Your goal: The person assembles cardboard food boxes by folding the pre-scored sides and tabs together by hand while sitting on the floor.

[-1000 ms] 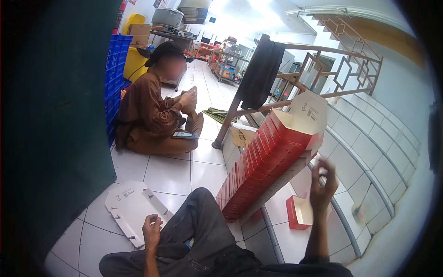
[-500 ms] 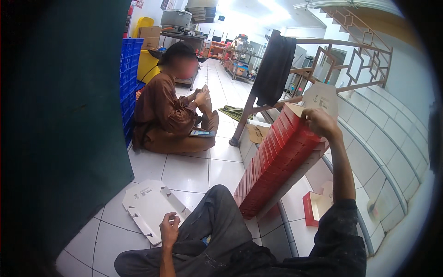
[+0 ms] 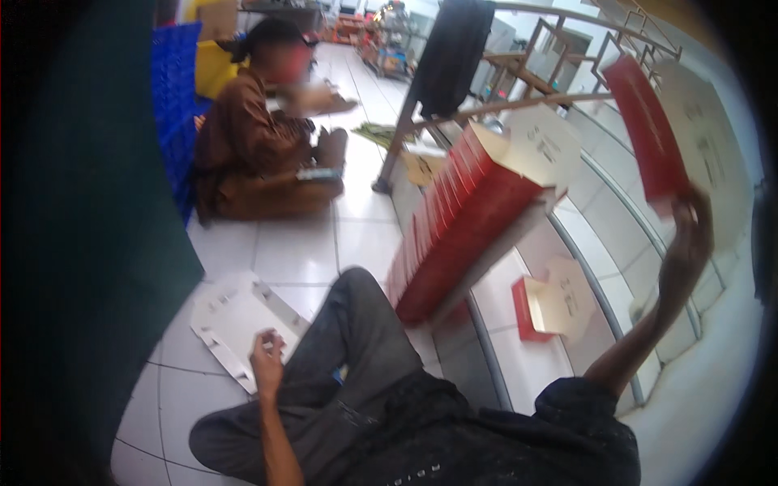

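My right hand [image 3: 687,215] is raised at the far right, closed on the lower edge of a red cardboard box [image 3: 648,134] whose pale lid [image 3: 705,154] stands open behind it. To its left leans a tall stack of nested red boxes [image 3: 462,223], the top one showing a cream inside and a raised pale lid. My left hand [image 3: 268,350], fingers loosely curled and a little apart, is over a flattened pale box sheet [image 3: 235,316] on the floor by my knee. Nothing shows in that hand.
Another open red box [image 3: 535,312] lies on the tiled step [image 3: 498,356] at right. A person in brown [image 3: 259,154] sits on the floor ahead, near a blue crate [image 3: 174,89]. Behind the stack rises a metal railing [image 3: 519,105] with dark cloth [image 3: 458,57]. A dark green panel [image 3: 105,211] borders the left.
My right hand has lifted a red box off the top of the stack and swung it up to the right. My left hand stays over the flat sheet. The whole view has shifted.
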{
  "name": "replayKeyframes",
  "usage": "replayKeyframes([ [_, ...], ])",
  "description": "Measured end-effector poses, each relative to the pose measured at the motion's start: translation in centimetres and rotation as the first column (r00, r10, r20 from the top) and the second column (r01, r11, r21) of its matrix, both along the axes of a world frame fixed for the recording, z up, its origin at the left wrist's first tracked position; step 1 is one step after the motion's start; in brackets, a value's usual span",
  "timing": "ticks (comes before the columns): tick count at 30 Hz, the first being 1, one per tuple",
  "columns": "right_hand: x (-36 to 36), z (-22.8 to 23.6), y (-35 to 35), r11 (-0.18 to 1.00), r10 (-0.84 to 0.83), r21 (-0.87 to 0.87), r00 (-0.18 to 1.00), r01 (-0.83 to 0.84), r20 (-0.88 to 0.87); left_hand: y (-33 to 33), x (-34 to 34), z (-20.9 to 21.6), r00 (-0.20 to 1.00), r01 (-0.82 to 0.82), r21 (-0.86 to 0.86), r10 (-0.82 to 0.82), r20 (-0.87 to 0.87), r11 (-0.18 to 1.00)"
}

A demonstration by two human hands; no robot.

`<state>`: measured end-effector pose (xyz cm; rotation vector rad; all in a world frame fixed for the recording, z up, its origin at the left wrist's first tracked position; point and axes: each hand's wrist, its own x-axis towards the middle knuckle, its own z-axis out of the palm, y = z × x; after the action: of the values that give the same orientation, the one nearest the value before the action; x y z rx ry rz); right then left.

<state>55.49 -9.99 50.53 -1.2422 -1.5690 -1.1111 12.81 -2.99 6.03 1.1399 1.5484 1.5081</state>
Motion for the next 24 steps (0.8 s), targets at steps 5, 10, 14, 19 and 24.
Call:
replayKeyframes([
  [5, 4.6, -8.5, -5.4, 0.979, -0.106, -0.204, 0.839, -0.006, -0.533, -0.2, -0.9, 0.4, 0.998, -0.011, -0.148, 0.021, 0.065, 0.989],
  [10, 7.6, -12.2, -6.2, 0.86, -0.334, -0.507, 0.823, 0.066, -0.46, 0.4, -0.5, -1.5, 0.995, 0.023, -0.213, -0.002, 0.1, 0.977],
  [14, 9.2, -15.0, -5.0, 0.781, -0.398, -0.597, 0.883, 0.185, -0.247, 0.4, 0.0, -1.8, 0.995, 0.05, -0.232, -0.028, 0.1, 0.971],
  [19, 11.8, -18.0, -4.5, 0.534, -0.574, -0.809, 0.808, 0.244, -0.135, 0.5, 0.6, -1.4, 0.994, 0.036, -0.253, -0.009, 0.106, 0.967],
  [24, 9.8, -15.8, -4.1, 0.683, -0.495, -0.68, 0.853, 0.267, -0.162, 2.0, -0.4, -4.7, 0.994, -0.098, -0.206, 0.087, -0.063, 0.974],
])
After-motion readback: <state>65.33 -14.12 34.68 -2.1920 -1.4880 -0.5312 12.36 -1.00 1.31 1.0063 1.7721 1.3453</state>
